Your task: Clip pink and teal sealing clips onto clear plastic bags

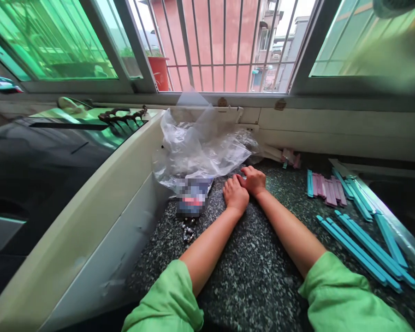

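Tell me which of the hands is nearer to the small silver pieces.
Left. The left hand is right of the small silver pieces and farther forward; the right hand lies beyond it, farther right and forward.

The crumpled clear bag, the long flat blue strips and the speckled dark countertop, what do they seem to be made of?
Crumpled clear bag: thin, glossy plastic film, judging by its see-through creases and bright glints.
Long flat blue strips: probably rigid plastic, smooth and evenly coloured.
Speckled dark countertop: perhaps smooth granite, from its pale flecks, though a composite is possible.
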Tool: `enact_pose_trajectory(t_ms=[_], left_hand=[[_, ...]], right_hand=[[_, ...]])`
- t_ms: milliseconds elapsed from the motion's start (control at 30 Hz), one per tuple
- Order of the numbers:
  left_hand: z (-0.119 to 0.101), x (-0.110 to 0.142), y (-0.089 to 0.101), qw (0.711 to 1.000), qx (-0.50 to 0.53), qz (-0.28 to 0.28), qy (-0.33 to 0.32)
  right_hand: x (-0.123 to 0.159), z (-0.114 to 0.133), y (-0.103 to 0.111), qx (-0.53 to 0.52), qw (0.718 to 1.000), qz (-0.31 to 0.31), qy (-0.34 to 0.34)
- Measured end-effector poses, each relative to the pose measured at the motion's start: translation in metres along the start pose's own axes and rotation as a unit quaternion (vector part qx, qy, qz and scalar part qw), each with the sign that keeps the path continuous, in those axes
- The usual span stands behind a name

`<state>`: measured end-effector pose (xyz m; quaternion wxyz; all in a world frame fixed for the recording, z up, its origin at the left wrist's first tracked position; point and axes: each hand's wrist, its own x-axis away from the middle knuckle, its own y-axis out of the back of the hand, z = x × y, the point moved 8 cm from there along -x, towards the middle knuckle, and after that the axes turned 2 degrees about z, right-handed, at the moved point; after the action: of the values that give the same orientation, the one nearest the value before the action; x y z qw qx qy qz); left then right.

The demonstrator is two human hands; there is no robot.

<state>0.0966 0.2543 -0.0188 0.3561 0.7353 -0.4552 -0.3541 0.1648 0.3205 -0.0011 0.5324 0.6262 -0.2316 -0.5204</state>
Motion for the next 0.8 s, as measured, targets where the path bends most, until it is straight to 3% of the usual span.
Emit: enact_pose_trajectory(t_ms=[200, 433, 600, 800], left_hand=[[0.008, -0.006, 0.002, 0.999, 0.011, -0.016, 0.045], [0.016, -0.005, 0.006, 0.992, 0.107, -0.055, 0.032], [0.023, 0.001, 0.015, 0.973, 0.21, -0.091, -0.028], [0.005, 0.022, 0.024, 0.968, 0.177, -0.095, -0.148]], right_hand=[[-0.002, 0.012, -0.004, 0.057, 0.997, 0.032, 0.031], [0.004, 0.01, 0.003, 0.055, 0.998, 0.008, 0.026], [0.029, -0.003, 0.02, 0.042, 0.998, -0.03, 0.028], [0.079, -0.026, 0.046, 0.019, 0.998, -0.058, 0.024]])
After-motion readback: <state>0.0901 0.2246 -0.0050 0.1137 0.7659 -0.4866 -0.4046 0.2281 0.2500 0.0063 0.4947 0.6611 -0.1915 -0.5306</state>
